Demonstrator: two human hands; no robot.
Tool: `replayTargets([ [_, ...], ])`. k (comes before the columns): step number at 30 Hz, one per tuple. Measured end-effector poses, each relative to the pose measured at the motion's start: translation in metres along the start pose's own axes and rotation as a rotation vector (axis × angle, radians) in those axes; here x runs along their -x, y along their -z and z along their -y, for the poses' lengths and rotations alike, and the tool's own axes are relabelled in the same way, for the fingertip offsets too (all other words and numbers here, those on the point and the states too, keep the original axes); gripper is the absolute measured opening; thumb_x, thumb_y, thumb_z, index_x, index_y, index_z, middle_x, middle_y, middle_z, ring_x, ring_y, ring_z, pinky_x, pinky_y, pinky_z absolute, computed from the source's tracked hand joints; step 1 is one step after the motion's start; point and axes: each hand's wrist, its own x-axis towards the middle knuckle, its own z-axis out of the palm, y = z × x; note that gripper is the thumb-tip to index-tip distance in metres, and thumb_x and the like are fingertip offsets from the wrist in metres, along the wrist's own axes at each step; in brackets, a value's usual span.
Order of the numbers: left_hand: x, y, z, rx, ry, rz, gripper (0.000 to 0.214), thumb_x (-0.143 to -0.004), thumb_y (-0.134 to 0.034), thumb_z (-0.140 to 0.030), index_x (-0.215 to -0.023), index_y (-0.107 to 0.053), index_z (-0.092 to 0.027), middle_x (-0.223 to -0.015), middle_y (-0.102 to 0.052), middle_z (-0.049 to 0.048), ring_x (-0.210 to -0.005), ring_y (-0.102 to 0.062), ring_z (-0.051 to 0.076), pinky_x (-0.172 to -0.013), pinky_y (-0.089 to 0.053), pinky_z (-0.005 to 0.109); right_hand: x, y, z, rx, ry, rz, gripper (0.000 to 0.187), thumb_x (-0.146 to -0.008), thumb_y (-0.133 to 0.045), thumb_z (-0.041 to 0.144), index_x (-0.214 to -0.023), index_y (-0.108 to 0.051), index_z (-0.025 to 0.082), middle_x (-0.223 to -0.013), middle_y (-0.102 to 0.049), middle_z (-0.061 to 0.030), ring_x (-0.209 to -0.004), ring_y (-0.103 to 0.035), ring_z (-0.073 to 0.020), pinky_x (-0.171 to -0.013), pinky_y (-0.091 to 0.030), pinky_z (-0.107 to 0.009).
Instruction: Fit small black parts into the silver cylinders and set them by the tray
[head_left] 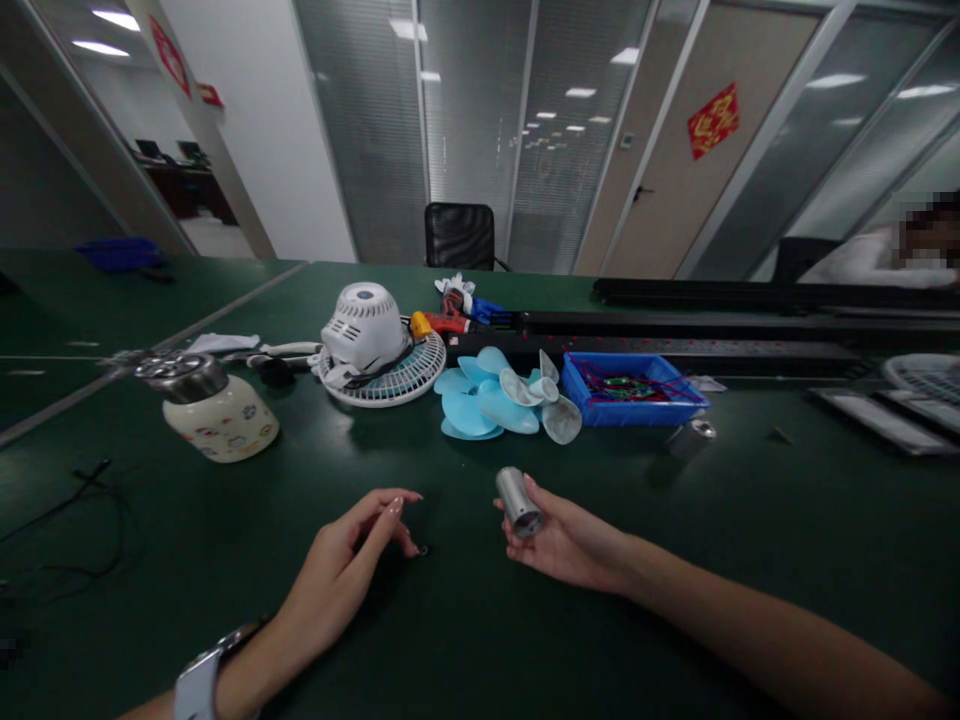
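My right hand (559, 540) lies palm up on the green table (675, 560) and holds a small silver metal cylinder (517, 500) between thumb and fingers. My left hand (352, 560) rests on the table to its left, its fingers curled and their tips close to a tiny dark part (424, 550) on the surface; whether the thumb touches that part is unclear. A watch (199, 685) is on my left wrist.
Behind the hands lie blue fan blades (480, 405), a white fan motor on a grille (375, 345), a blue tray with wires (634, 388), a second silver cylinder (694, 435), a cream jar with metal lid (214, 410), and red tools (450, 315). A person sits far right.
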Motion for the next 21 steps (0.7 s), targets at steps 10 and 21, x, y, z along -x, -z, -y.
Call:
replayTargets([
  [10, 0.0004, -0.0003, -0.0027, -0.033, 0.015, 0.028, 0.037, -0.097, -0.036, -0.049, -0.107, -0.059, -0.020, -0.069, -0.067, -0.0002, -0.070, -0.064, 0.020, -0.069, -0.044, 0.031, -0.0009, -0.0005, -0.0033, -0.051, 0.095, -0.044, 0.044, -0.070, -0.080, 0.046, -0.091, -0.054, 0.016, -0.083, -0.068, -0.0020, -0.078, -0.065, -0.0108, -0.087, -0.048, -0.026],
  [21, 0.0011, 0.0000, -0.0028, -0.028, -0.003, 0.037, 0.031, -0.098, -0.039, -0.043, -0.103, -0.060, -0.021, -0.068, -0.066, -0.0011, -0.070, -0.065, 0.019, -0.068, -0.045, 0.029, 0.0037, -0.0078, -0.0002, 0.093, 0.104, -0.079, 0.044, -0.075, -0.075, 0.046, -0.104, -0.064, 0.015, -0.087, -0.068, -0.0051, -0.073, -0.062, -0.0097, -0.066, -0.045, -0.022],
])
